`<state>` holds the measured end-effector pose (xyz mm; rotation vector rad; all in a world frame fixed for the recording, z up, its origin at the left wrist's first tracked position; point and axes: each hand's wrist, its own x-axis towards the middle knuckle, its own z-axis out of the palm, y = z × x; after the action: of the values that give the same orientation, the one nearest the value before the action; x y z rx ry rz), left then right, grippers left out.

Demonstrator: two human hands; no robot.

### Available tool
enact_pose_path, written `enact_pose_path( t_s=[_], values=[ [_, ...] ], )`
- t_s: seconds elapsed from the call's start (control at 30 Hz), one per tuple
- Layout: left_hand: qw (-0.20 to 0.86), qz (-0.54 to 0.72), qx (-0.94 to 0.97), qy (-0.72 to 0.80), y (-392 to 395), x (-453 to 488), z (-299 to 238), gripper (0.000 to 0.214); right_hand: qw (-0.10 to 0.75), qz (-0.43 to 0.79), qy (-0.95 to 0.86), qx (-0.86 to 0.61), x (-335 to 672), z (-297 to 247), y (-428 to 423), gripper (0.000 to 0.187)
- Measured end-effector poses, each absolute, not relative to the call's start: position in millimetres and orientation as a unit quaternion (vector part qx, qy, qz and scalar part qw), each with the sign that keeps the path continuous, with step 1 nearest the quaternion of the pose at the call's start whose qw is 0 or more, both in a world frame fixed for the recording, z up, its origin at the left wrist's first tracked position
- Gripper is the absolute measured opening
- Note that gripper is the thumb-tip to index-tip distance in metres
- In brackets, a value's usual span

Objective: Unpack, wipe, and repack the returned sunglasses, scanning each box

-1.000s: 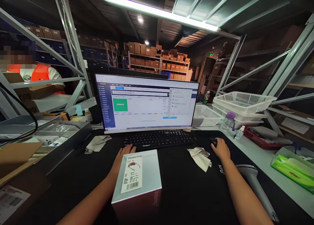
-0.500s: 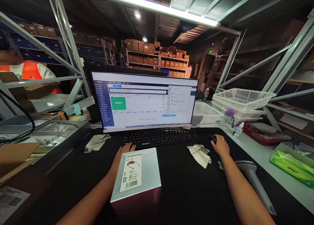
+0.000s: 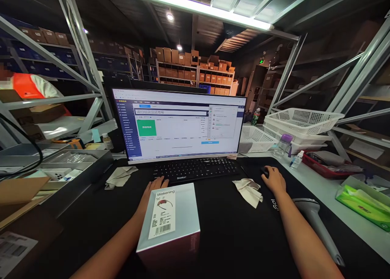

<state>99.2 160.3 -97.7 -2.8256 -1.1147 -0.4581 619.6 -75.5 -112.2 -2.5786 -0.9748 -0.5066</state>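
My right hand [image 3: 275, 181] rests over a dark computer mouse [image 3: 265, 172], its fingers curved on it. At the lower left edge of the black keyboard [image 3: 195, 170], my left hand [image 3: 156, 184] lies with fingers stretched out, partly hidden behind a box. That box [image 3: 185, 210] stands in front of me, pale on top with dark sides. Its white label [image 3: 163, 216] reads "Wakening" and shows sunglasses and a barcode. Behind the keyboard a lit monitor [image 3: 179, 126] displays a page with a green block. A grey barcode scanner [image 3: 318, 226] lies beside my right forearm.
Crumpled pale cloths [image 3: 248, 191] lie on the black desk mat [image 3: 234, 242]. On the right are white baskets [image 3: 301, 122], a spray bottle [image 3: 296, 160], a red tray [image 3: 323, 168] and a green tissue pack [image 3: 362, 208]. Grey bins [image 3: 88, 171] stand left; beyond, a person in an orange vest [image 3: 27, 86].
The person in the orange vest has shifted a little to the left. Both my hands and the box stay practically in place.
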Motion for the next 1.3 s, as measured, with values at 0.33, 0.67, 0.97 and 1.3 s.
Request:
enact_pose_path(
  t_s=[0.33,0.67,0.97,1.3],
  values=[
    [0.038,-0.153,-0.92,-0.359,160.2,97.9,-96.7,0.053,0.156,-0.159,-0.347,-0.911,611.5,-104.9,-78.4,0.039],
    [0.043,-0.146,-0.918,-0.366,160.0,100.5,-97.9,0.053,0.156,-0.162,-0.347,-0.91,612.0,-105.9,-78.3,0.04],
    [0.052,-0.153,-0.918,-0.361,160.2,97.5,-100.3,0.053,0.158,-0.17,-0.348,-0.908,615.8,-110.3,-76.6,0.045],
    [0.051,-0.151,-0.913,-0.375,171.5,103.0,-111.9,0.052,0.146,-0.167,-0.343,-0.913,615.9,-109.9,-77.6,0.048]
  ],
)
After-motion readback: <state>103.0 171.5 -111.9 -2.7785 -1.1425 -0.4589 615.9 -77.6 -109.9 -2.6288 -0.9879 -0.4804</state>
